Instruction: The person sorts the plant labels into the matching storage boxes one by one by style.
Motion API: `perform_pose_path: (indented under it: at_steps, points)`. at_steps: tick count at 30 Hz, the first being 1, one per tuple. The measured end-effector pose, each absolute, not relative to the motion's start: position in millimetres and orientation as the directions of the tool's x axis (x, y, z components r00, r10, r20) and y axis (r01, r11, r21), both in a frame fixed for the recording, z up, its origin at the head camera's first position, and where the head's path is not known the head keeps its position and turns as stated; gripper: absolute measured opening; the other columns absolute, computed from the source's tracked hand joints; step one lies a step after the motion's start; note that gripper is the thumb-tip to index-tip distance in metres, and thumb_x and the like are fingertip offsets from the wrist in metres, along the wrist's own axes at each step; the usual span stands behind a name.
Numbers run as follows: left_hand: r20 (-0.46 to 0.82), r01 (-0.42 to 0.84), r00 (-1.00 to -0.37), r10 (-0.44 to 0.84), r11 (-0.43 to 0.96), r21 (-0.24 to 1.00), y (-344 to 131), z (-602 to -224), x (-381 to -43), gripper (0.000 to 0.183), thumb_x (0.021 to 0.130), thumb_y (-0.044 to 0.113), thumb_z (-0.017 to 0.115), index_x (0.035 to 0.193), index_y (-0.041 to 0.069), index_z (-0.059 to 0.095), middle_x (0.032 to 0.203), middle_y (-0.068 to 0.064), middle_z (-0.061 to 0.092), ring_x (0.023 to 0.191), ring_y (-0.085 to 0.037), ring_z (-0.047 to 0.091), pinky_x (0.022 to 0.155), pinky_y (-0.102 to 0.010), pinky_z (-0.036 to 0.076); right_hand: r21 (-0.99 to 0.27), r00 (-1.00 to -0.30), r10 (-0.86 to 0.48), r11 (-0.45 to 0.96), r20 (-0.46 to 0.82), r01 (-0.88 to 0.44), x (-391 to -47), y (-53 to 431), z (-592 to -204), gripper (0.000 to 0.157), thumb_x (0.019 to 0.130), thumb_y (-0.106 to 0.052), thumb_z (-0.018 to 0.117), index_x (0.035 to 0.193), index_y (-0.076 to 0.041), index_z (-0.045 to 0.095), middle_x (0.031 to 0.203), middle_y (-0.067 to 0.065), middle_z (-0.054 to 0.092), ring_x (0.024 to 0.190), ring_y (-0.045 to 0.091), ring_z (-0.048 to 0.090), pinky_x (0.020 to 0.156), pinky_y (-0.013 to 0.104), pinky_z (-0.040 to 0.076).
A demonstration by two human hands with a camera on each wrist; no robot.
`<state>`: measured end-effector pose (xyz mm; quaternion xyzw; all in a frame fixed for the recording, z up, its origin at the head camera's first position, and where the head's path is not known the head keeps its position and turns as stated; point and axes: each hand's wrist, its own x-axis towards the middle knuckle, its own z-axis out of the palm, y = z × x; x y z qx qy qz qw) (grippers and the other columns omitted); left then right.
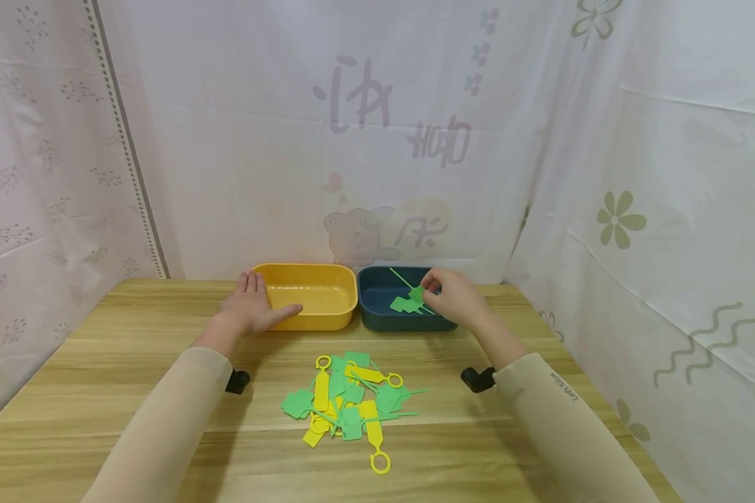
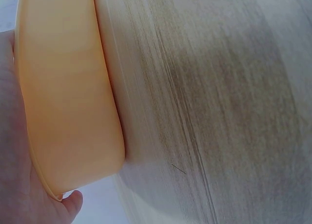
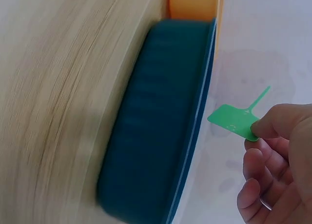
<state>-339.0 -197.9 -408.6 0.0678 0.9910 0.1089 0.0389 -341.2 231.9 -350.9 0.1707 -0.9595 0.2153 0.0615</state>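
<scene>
My right hand [image 1: 456,299] pinches a green tag [image 3: 234,120] between thumb and forefinger, above the dark blue bin [image 1: 384,323]. The tag has a flat square plate and a thin tail, which points up in the head view. Inside that bin lie a few green tags [image 1: 405,304]. My left hand [image 1: 247,307] rests against the left end of the yellow bin [image 1: 317,323], fingers extended and thumb stretched along its front. In front of both bins is a mixed pile of green tags [image 1: 351,423] and yellow tags with ring ends [image 1: 372,423].
The two bins stand side by side at the back of the wooden table [image 1: 132,335]. A printed curtain [image 1: 239,140] hangs right behind them and along both sides. A black fitting shows at each wrist.
</scene>
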Motion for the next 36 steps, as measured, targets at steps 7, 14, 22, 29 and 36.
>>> perform_pose_path:
  at_steps: [7, 14, 22, 29, 36]
  points:
    - [-0.062, 0.129, -0.987, 0.145, 0.967, 0.219, -198, -408, -339, 0.137, 0.096, 0.095, 0.030, 0.167, -0.018, 0.001, 0.177, -0.040, -0.004, 0.168, -0.057, -0.003, 0.138, -0.062, 0.008, -0.372, -0.956, -0.252, 0.882, 0.147, -0.290, -351, 248, -358, 0.024, 0.101, -0.019, 0.065, 0.121, -0.007, 0.073, 0.112, 0.011, 0.076, 0.099, 0.029, 0.070, 0.089, 0.049, 0.059]
    - [-0.068, 0.127, -0.987, 0.146, 0.965, 0.227, -197, -407, -338, 0.138, 0.095, 0.096, 0.029, 0.167, -0.019, 0.001, 0.177, -0.040, -0.005, 0.168, -0.057, -0.004, 0.138, -0.062, 0.008, -0.323, -0.976, -0.182, 0.922, 0.118, -0.211, -354, 257, -360, 0.028, 0.104, -0.020, 0.064, 0.126, -0.003, 0.070, 0.116, 0.017, 0.073, 0.104, 0.034, 0.069, 0.088, 0.052, 0.058]
    - [-0.062, 0.129, -0.987, 0.146, 0.966, 0.225, -198, -407, -338, 0.138, 0.096, 0.096, 0.029, 0.167, -0.019, 0.001, 0.177, -0.040, -0.005, 0.168, -0.056, -0.003, 0.139, -0.061, 0.008, -0.299, -0.979, -0.168, 0.934, 0.119, -0.196, -356, 264, -362, 0.027, 0.102, -0.024, 0.066, 0.121, -0.006, 0.070, 0.112, 0.014, 0.073, 0.100, 0.032, 0.068, 0.086, 0.051, 0.057]
    - [-0.064, 0.128, -0.987, 0.146, 0.966, 0.225, -199, -408, -339, 0.137, 0.096, 0.095, 0.030, 0.167, -0.019, 0.001, 0.177, -0.040, -0.005, 0.168, -0.056, -0.004, 0.138, -0.062, 0.008, -0.288, -0.979, -0.169, 0.937, 0.117, -0.197, -356, 266, -364, 0.026, 0.102, -0.025, 0.066, 0.120, -0.007, 0.071, 0.111, 0.013, 0.073, 0.100, 0.031, 0.069, 0.086, 0.051, 0.057]
    - [-0.064, 0.127, -0.987, 0.145, 0.966, 0.225, -199, -409, -340, 0.138, 0.095, 0.096, 0.029, 0.167, -0.019, 0.001, 0.177, -0.040, -0.005, 0.168, -0.056, -0.005, 0.138, -0.062, 0.008, -0.290, -0.977, -0.183, 0.934, 0.106, -0.207, -350, 260, -362, 0.028, 0.104, -0.027, 0.065, 0.124, -0.008, 0.071, 0.116, 0.013, 0.075, 0.103, 0.031, 0.070, 0.091, 0.052, 0.058]
